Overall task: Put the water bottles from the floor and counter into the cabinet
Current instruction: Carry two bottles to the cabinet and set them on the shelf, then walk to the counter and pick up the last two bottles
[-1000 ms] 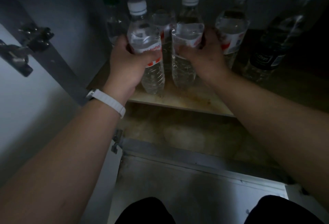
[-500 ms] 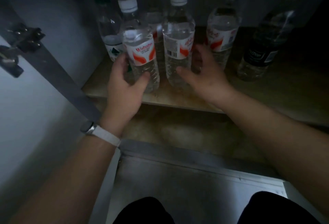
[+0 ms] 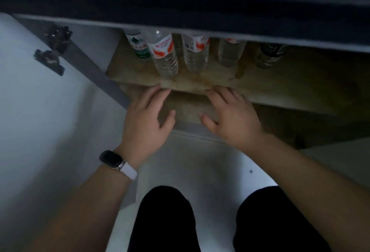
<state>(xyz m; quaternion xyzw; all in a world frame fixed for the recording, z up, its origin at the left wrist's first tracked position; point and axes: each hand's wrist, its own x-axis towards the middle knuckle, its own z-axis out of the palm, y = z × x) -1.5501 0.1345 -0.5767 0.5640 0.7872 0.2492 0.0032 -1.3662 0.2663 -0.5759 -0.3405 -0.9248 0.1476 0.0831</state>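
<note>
Several clear water bottles stand upright on the wooden cabinet shelf [image 3: 290,86]. A red-labelled bottle [image 3: 165,57] stands front left, and a second red-labelled bottle [image 3: 196,53] is just right of it. A green-labelled bottle [image 3: 139,46] is behind at the left, another bottle [image 3: 230,53] further right, and a dark-labelled one [image 3: 269,54] at the far right. Their tops are hidden by the counter edge. My left hand [image 3: 146,119] and my right hand [image 3: 230,115] hover in front of the shelf edge, fingers spread, holding nothing.
The open cabinet door [image 3: 40,101] stands at the left with its hinge [image 3: 54,49]. The dark counter edge [image 3: 200,11] overhangs the cabinet. A lower cabinet floor [image 3: 186,109] lies under the shelf. My dark-clad knees [image 3: 166,221] are on the pale floor [image 3: 200,161].
Both hands have let go of the two red-labelled bottles and drawn back out of the cabinet to its front edge. The camera has tilted down and pulled away.
</note>
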